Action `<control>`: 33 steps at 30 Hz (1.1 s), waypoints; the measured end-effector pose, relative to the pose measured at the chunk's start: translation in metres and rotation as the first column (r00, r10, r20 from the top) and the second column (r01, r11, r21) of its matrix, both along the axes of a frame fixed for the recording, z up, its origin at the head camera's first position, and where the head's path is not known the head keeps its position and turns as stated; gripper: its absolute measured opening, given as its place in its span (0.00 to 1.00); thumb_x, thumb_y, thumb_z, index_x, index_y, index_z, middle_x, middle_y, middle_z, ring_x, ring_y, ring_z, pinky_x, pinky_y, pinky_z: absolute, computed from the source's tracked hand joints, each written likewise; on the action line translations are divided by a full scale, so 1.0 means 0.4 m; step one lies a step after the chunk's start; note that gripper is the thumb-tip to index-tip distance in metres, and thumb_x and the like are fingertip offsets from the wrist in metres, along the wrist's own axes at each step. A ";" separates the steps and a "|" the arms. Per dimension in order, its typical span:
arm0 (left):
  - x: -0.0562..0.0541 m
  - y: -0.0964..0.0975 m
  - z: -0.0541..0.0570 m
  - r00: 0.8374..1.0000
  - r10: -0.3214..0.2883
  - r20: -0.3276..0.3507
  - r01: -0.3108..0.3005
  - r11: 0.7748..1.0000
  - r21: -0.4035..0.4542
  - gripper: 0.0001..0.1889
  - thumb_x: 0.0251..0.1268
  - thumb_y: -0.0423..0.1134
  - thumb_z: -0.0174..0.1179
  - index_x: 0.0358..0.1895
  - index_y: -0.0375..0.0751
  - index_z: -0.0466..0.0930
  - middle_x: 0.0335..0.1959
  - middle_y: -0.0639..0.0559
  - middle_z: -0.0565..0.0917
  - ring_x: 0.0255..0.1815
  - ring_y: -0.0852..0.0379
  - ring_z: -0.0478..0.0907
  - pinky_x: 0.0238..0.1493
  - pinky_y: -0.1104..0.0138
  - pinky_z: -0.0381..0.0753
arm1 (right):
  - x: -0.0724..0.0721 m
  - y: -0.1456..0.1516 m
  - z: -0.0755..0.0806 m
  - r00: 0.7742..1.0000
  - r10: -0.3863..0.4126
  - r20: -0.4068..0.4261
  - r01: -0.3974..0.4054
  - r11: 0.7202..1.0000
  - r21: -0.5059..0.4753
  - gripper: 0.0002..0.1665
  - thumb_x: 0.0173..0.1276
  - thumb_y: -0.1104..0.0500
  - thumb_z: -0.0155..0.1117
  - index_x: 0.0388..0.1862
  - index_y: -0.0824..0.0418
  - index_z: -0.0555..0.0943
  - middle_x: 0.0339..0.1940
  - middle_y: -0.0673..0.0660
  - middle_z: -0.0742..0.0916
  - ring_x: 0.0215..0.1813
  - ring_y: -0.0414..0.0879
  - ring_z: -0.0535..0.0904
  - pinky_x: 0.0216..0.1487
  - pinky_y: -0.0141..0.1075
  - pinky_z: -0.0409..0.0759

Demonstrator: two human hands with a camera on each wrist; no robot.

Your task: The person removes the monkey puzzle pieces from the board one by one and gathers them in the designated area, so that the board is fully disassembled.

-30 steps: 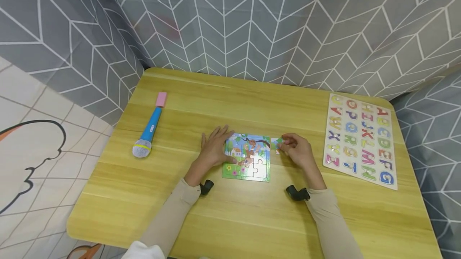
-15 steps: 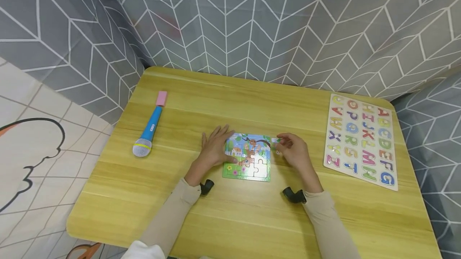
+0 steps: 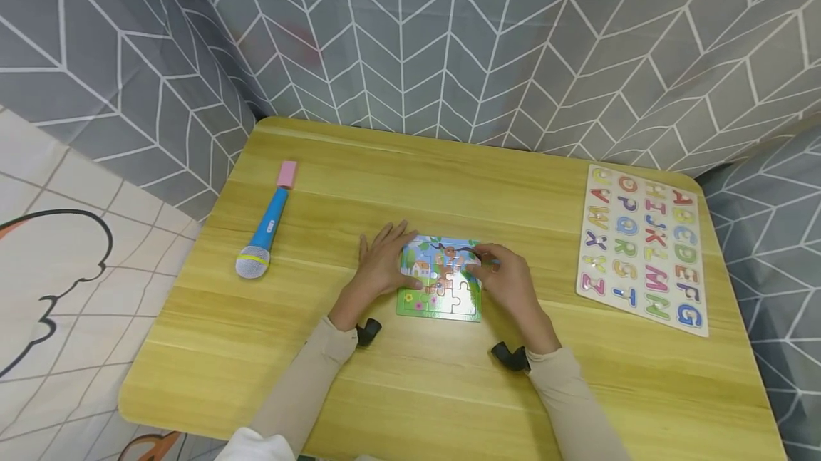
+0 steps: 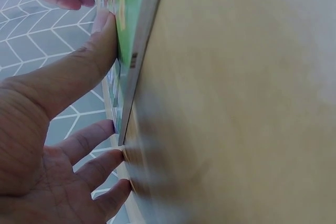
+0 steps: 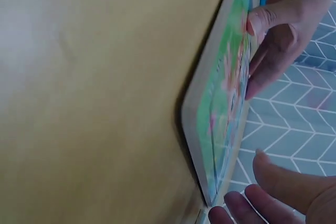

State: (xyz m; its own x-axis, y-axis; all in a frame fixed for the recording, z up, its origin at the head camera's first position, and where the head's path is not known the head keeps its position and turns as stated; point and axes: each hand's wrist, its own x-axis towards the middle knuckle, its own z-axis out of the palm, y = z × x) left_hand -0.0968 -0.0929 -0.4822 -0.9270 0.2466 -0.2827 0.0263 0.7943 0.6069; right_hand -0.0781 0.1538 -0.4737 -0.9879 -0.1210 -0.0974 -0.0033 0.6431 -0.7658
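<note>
Puzzle (image 3: 445, 293) is lying flat on the wooden table (image 3: 442, 390), pretty much between both hands. Left hand (image 3: 380, 266) is spread wide, thumb resting on the picture and the other fingers fanned out by the left edge, so no grip there. Right hand (image 3: 509, 274) is at the upper right side, fingers loosely bent, thumb apart from them, nothing visible pinched between. Blue microphone (image 3: 268, 228) sits off to the left, alphabet board (image 3: 641, 247) over to the right.
</note>
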 end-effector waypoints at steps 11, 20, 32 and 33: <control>0.009 0.003 -0.003 1.000 -0.003 -0.011 0.003 1.000 0.001 0.55 0.40 0.50 0.82 0.77 0.50 0.63 0.83 0.49 0.53 0.86 0.43 0.42 0.78 0.31 0.26 | 0.024 -0.011 -0.009 0.994 0.100 0.038 -0.105 0.980 0.168 0.38 0.58 0.52 0.78 0.67 0.62 0.78 0.71 0.62 0.78 0.73 0.65 0.72 0.71 0.60 0.73; 0.006 0.000 0.000 1.000 -0.001 -0.011 0.001 1.000 0.004 0.55 0.41 0.50 0.82 0.77 0.50 0.63 0.84 0.49 0.53 0.86 0.44 0.41 0.78 0.31 0.26 | 0.035 -0.025 -0.008 0.988 0.125 0.093 -0.141 0.970 0.198 0.45 0.56 0.50 0.78 0.71 0.65 0.74 0.80 0.60 0.68 0.78 0.66 0.63 0.76 0.65 0.63; 0.002 0.002 0.000 1.000 0.003 -0.006 -0.003 1.000 0.002 0.55 0.41 0.50 0.82 0.77 0.51 0.63 0.84 0.49 0.53 0.86 0.44 0.42 0.78 0.31 0.27 | 0.044 -0.032 -0.003 0.983 0.161 0.086 -0.177 0.957 0.228 0.49 0.56 0.51 0.78 0.73 0.67 0.69 0.80 0.62 0.67 0.82 0.65 0.56 0.78 0.66 0.59; 0.002 0.001 0.001 1.000 0.003 -0.009 -0.003 1.000 0.001 0.55 0.41 0.50 0.82 0.77 0.51 0.63 0.83 0.49 0.53 0.86 0.43 0.42 0.78 0.31 0.27 | 0.045 -0.031 -0.003 0.983 0.167 0.079 -0.181 0.955 0.235 0.49 0.56 0.51 0.78 0.73 0.68 0.69 0.80 0.62 0.67 0.81 0.66 0.56 0.78 0.65 0.58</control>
